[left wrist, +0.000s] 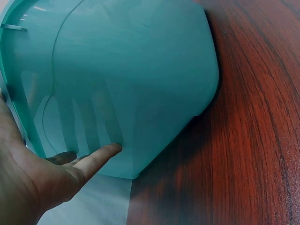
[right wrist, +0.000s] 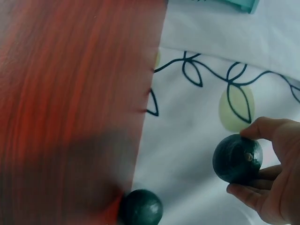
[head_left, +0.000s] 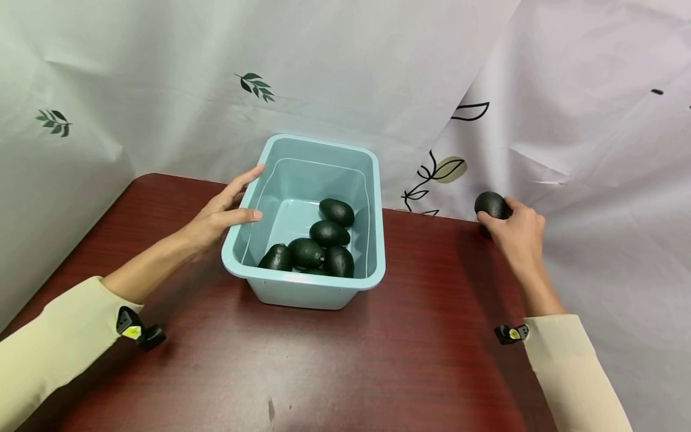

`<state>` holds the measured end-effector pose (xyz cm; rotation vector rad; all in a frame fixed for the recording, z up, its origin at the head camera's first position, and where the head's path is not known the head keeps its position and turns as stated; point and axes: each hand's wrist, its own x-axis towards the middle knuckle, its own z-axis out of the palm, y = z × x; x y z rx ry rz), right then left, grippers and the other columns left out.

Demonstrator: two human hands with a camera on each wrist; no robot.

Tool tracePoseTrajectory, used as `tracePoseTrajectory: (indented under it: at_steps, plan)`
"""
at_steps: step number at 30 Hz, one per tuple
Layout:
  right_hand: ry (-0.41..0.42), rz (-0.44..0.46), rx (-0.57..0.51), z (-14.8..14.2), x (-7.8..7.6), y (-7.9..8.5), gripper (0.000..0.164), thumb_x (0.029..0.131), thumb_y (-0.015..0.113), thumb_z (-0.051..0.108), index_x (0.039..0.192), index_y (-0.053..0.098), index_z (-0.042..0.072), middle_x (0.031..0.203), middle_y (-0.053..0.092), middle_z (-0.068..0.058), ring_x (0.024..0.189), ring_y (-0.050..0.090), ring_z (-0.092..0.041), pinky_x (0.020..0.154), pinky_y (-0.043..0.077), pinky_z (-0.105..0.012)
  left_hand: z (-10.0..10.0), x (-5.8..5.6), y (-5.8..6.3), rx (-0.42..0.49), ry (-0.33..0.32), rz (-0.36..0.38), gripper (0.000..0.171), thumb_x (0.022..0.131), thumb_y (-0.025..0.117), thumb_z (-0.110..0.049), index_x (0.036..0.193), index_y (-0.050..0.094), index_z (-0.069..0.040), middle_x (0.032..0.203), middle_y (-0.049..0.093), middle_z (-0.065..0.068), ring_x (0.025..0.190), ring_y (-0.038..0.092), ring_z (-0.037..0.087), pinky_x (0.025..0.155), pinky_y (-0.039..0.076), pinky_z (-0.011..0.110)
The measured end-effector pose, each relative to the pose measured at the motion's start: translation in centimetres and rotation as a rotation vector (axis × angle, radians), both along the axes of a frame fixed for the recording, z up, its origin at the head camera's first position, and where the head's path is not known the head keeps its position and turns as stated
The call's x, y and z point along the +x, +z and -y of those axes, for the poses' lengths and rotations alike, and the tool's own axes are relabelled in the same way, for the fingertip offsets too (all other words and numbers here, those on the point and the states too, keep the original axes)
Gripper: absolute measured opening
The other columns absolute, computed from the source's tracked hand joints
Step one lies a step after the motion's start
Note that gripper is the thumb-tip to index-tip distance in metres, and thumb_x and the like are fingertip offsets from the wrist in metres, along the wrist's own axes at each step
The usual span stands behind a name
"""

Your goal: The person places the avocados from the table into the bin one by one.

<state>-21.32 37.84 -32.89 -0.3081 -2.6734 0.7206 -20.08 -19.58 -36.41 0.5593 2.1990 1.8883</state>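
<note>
A light blue plastic bin (head_left: 303,294) holds several dark green avocados (head_left: 306,253), gathered toward its near and right sides. My left hand (head_left: 218,216) grips the bin's left rim. The thumb reaches over the rim, and fingers (left wrist: 101,157) lie along the outer wall in the left wrist view. Off to the right, my right hand (head_left: 518,231) pinches an avocado (right wrist: 237,158) between thumb and fingers, above the table's far edge. Another avocado (right wrist: 141,207) sits below it at that edge, mostly hidden behind the held one in the head view.
The bin stands on a reddish-brown wooden table (head_left: 324,372), close to its back edge. A white cloth (head_left: 345,72) with printed leaves hangs behind and along both sides. Small black devices (head_left: 510,333) are strapped at both sleeve cuffs.
</note>
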Motion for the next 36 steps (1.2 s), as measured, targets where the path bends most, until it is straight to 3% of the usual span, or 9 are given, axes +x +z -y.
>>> tracePoseTrajectory:
  at_steps: [8, 17, 19, 22, 25, 29, 32, 34, 36]
  plan:
    - [0.044, -0.044, 0.018, 1.2, -0.2, 0.9, 0.077, 0.097, 0.079, 0.042, 0.160, 0.062, 0.002, 0.147, 0.069, -0.035, 0.138, 0.051, -0.065, 0.109, 0.047, -0.069, 0.0, 0.0, 0.0, -0.011, 0.007, -0.002, 0.091, 0.107, 0.060, -0.016, 0.182, 0.016, -0.040, 0.175, 0.034, 0.017, 0.141, 0.048, 0.025, 0.093, 0.061, 0.030]
    - [0.138, -0.123, 0.007, 2.1, -0.8, 1.1, 0.073, 0.092, 0.086, 0.037, 0.154, 0.068, 0.001, 0.132, 0.077, -0.031, 0.134, 0.068, -0.054, 0.124, 0.039, -0.062, 0.0, 0.1, 0.0, -0.016, 0.010, 0.002, 0.091, 0.107, 0.060, -0.016, 0.182, 0.016, -0.040, 0.173, 0.035, 0.017, 0.141, 0.048, 0.025, 0.093, 0.061, 0.030]
    - [0.142, -0.139, 0.000, 2.4, -0.9, 1.2, 0.072, 0.091, 0.088, 0.037, 0.152, 0.070, 0.002, 0.131, 0.078, -0.029, 0.128, 0.074, -0.050, 0.122, 0.042, -0.060, 0.0, 0.1, 0.0, -0.016, 0.011, 0.004, 0.091, 0.107, 0.060, -0.015, 0.182, 0.016, -0.040, 0.173, 0.035, 0.018, 0.141, 0.048, 0.025, 0.093, 0.061, 0.030]
    - [0.139, -0.156, -0.009, 2.9, -1.0, 1.4, 0.069, 0.090, 0.089, 0.037, 0.150, 0.073, 0.006, 0.130, 0.080, -0.024, 0.112, 0.083, -0.029, 0.116, 0.048, -0.049, 0.1, 0.1, 0.0, -0.021, 0.013, 0.004, 0.091, 0.107, 0.060, -0.016, 0.183, 0.016, -0.040, 0.174, 0.035, 0.018, 0.142, 0.048, 0.025, 0.093, 0.060, 0.029]
    - [0.149, -0.162, -0.027, 3.4, -1.1, 1.6, 0.067, 0.089, 0.090, 0.037, 0.149, 0.075, 0.009, 0.130, 0.082, -0.020, 0.093, 0.076, 0.004, 0.103, 0.052, -0.025, 0.1, 0.2, 0.1, -0.023, 0.017, 0.005, 0.091, 0.106, 0.060, -0.016, 0.183, 0.017, -0.039, 0.174, 0.034, 0.018, 0.142, 0.047, 0.026, 0.093, 0.060, 0.029]
    - [0.176, -0.172, -0.073, 4.2, -1.0, 1.9, 0.066, 0.089, 0.092, 0.034, 0.148, 0.076, 0.009, 0.131, 0.082, -0.020, 0.100, 0.079, 0.000, 0.084, 0.046, -0.003, 0.0, 0.2, 0.2, -0.017, 0.015, 0.012, 0.091, 0.106, 0.060, -0.015, 0.182, 0.017, -0.040, 0.175, 0.034, 0.018, 0.141, 0.048, 0.026, 0.092, 0.061, 0.030]
    - [0.193, -0.174, -0.102, 4.6, -1.2, 2.0, 0.065, 0.089, 0.093, 0.031, 0.147, 0.076, 0.009, 0.131, 0.082, -0.020, 0.101, 0.080, -0.002, 0.083, 0.048, -0.002, 0.0, 0.2, 0.2, -0.013, 0.013, 0.014, 0.091, 0.107, 0.061, -0.015, 0.182, 0.017, -0.040, 0.175, 0.034, 0.017, 0.141, 0.048, 0.026, 0.092, 0.061, 0.030]
    - [0.200, -0.169, -0.127, 4.9, -1.2, 2.1, 0.064, 0.088, 0.094, 0.030, 0.146, 0.077, 0.009, 0.132, 0.082, -0.019, 0.095, 0.072, 0.010, 0.084, 0.050, -0.003, 0.0, 0.1, 0.2, -0.013, 0.012, 0.013, 0.091, 0.107, 0.061, -0.015, 0.182, 0.017, -0.040, 0.175, 0.034, 0.017, 0.141, 0.048, 0.025, 0.093, 0.061, 0.030]
    - [0.210, -0.160, -0.153, 5.2, -1.3, 2.1, 0.063, 0.088, 0.094, 0.029, 0.146, 0.077, 0.009, 0.133, 0.081, -0.020, 0.098, 0.075, 0.007, 0.085, 0.052, -0.004, -0.1, 0.1, 0.2, -0.010, 0.011, 0.016, 0.091, 0.107, 0.061, -0.015, 0.182, 0.017, -0.040, 0.174, 0.035, 0.017, 0.141, 0.049, 0.025, 0.093, 0.061, 0.031]
